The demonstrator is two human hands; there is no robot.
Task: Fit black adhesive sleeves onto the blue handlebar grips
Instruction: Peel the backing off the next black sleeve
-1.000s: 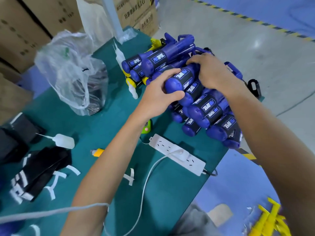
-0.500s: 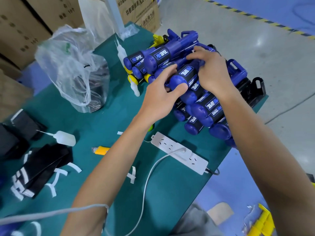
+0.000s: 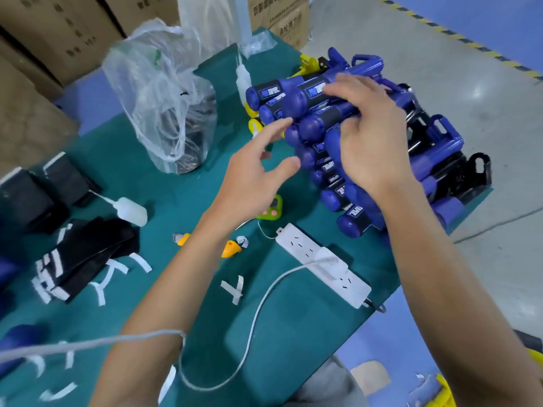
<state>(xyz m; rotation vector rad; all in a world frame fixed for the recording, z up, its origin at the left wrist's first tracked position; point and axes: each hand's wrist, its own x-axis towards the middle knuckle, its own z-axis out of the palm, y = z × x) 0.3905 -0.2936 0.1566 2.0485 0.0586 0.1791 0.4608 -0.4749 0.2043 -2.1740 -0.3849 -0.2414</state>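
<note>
A heap of blue handlebar grips [image 3: 332,160], most wearing black sleeves with white lettering, lies at the far right of the green table [image 3: 164,207]. My right hand [image 3: 364,133] rests flat on top of the heap, fingers spread across the upper grips. My left hand [image 3: 258,171] hovers just left of the heap with fingers loosely spread and nothing in it. A stack of black adhesive sleeves [image 3: 79,259] with white backing strips lies at the left of the table.
A clear plastic bag [image 3: 164,92] stands behind the left hand. A white squeeze bottle [image 3: 130,210], a white power strip [image 3: 323,262] with its cable, a green timer [image 3: 271,208], orange bits and peeled white strips lie about. Cardboard boxes [image 3: 58,27] stand behind.
My left hand has let go of the grip it held and drawn back to the left. My right hand has shifted over the top of the heap, flattening out.
</note>
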